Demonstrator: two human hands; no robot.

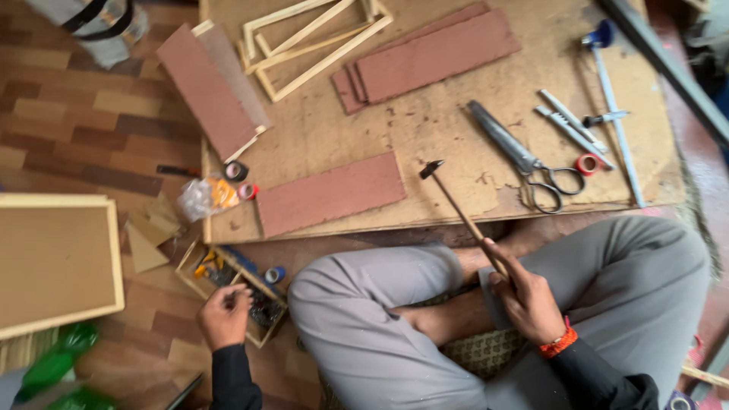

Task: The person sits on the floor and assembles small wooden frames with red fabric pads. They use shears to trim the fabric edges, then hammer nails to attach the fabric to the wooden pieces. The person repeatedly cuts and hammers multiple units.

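A person sits cross-legged on a wood-patterned floor (83,121) before a low plywood board (425,144). The right hand (524,292) has its grip closed around the wooden handle of a small hammer (459,209), whose dark head hangs just above the board's near edge, beside a reddish-brown panel (330,193) lying flat there. The left hand (225,311) reaches down into a small wooden box (228,285) of odds and ends on the floor by the left knee, its fingers pinched together, perhaps on something small, though the blur leaves that unclear. On the board lie more reddish panels (429,57), pale wooden frames (311,42), large scissors (524,159), a roll of red tape (587,163) and a blue-handled tool (611,99). A framed board (53,262) rests on the floor at far left.
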